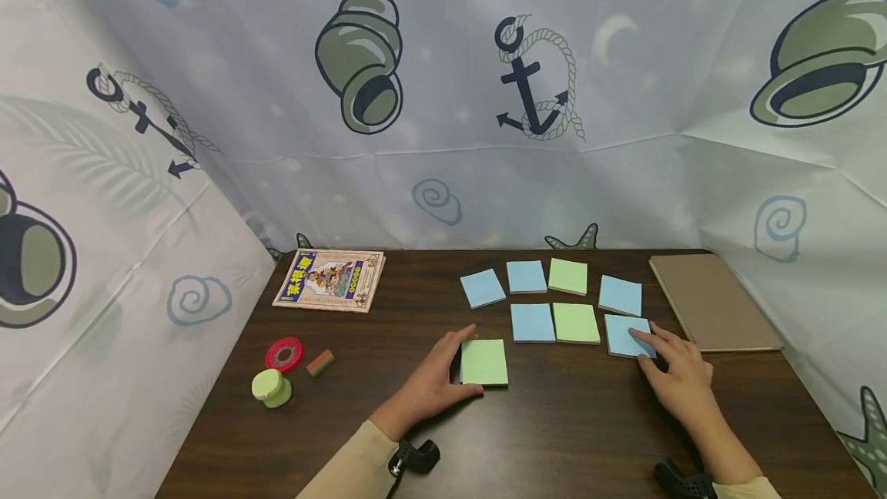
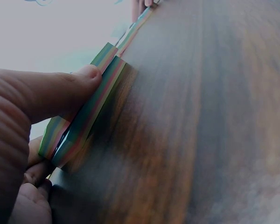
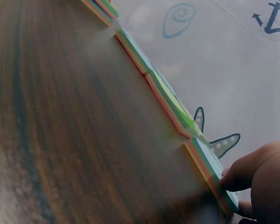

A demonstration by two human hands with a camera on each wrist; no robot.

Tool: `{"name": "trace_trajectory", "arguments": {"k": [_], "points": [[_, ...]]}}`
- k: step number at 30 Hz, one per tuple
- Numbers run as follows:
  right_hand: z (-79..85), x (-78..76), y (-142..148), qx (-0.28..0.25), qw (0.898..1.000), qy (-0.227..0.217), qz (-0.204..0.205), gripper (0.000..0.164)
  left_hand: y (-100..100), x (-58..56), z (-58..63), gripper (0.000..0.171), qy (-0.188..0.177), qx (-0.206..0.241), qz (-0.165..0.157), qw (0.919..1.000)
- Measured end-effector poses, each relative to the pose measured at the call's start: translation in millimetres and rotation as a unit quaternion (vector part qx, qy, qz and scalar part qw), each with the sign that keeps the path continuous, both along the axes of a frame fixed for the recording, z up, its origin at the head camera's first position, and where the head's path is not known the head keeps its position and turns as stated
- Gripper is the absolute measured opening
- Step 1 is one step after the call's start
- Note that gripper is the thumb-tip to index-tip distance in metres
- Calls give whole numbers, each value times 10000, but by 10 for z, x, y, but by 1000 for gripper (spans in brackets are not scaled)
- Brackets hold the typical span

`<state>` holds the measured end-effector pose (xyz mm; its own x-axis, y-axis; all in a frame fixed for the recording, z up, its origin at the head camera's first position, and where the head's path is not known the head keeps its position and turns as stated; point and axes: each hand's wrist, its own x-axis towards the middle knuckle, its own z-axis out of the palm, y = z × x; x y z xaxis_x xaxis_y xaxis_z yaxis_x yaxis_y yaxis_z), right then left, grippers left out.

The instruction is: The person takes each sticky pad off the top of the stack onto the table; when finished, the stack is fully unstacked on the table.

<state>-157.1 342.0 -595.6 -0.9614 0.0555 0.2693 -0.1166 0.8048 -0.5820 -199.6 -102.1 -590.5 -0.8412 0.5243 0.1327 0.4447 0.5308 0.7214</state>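
My left hand (image 1: 436,376) holds a green sticky note pad (image 1: 484,363), thumb along its near edge and index finger at its far edge. In the left wrist view, the thumb (image 2: 70,91) lies against two striped pad edges (image 2: 91,112), close together, perhaps stacked. To the right, my right hand (image 1: 679,372) touches a blue sticky note pad (image 1: 624,335), its index fingertip on top and its thumb at the near edge. This pad lies flat, with striped sides, in the right wrist view. Beyond the hands, several blue pads (image 1: 533,323) and green pads (image 1: 576,323) lie in rough rows.
A brown board (image 1: 714,303) lies at the right edge of the dark wooden table (image 1: 547,437). At the back left is a comic-style booklet (image 1: 329,280). A red tape roll (image 1: 283,354), a small striped block (image 1: 320,363) and a light green round object (image 1: 272,388) sit left.
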Motion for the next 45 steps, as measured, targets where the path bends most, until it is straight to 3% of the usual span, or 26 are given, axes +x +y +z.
{"name": "trace_trajectory", "arguments": {"k": [5, 8, 13, 15, 17, 18, 21, 22, 23, 24, 26, 29, 35, 37, 42, 45], "points": [[6, -2, 9, -163, 9998, 68, -66, 41, 10, -16, 2, 102, 32, -55, -15, 10000], [14, -5, -9, -556, 9977, 303, -261, 38, 17, -26, 14, 102, -10, -15, -36, 10000], [31, 11, -94, -1498, 9828, 665, -846, 32, 28, -39, 18, 102, 48, -37, -58, 10000], [44, 36, -149, -1961, 9739, 732, -883, 30, 34, -42, 13, 103, 74, -52, -66, 9999], [61, 56, -222, -2817, 9540, 810, -637, 28, 39, -43, 7, 103, 87, -52, -76, 9999], [64, 63, -263, -3334, 9383, 829, -401, 27, 42, -44, 6, 103, 89, -53, -77, 9999], [66, 71, -409, -4841, 8699, 746, 575, 29, 47, -42, 4, 102, 84, -16, -82, 9999], [61, 71, -464, -5204, 8463, 651, 928, 30, 48, -41, 3, 102, 92, -6, -82, 9999], [55, 73, -521, -5419, 8294, 528, 1249, 30, 48, -40, 5, 102, 93, -3, -81, 9999], [47, 77, -580, -5541, 8170, 396, 1549, 30, 48, -38, 9, 102, 83, 15, -79, 9999], [35, 83, -709, -5607, 8024, 199, 2033, 31, 45, -33, 14, 102, 73, 33, -78, 9999], [24, 90, -908, -5572, 7955, -49, 2379, 32, 37, -22, 25, 101, 18, 49, -63, 10000], [2, 50, -1274, -5534, 7911, -317, 2586, 36, 28, -18, 24, 101, -57, 49, -12, 10000], [9, 21, -1379, -5414, 8002, -431, 2545, 36, 23, -18, 13, 101, -39, 33, -11, 10000], [29, -62, -1555, -4908, 8365, -865, 2277, 40, 3, -10, 0, 101, -27, 49, -24, 10000], [19, -112, -1617, -4807, 8379, -1032, 2369, 44, -9, -5, 2, 101, -20, 71, 2, 10000]]}}
